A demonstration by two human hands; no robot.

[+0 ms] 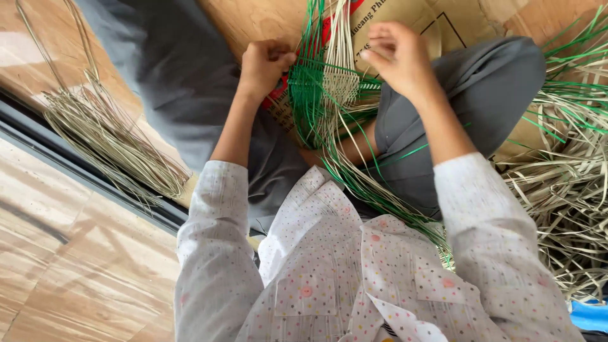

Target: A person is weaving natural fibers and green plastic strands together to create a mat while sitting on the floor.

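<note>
Half-woven mat of glossy green and matt straw-coloured strips (326,88) — thin and smooth; brown cardboard sheet (405,19) matt; grey trousers (443,120) soft cloth; pale wooden floor (76,253) — polished, faintly shiny.
</note>
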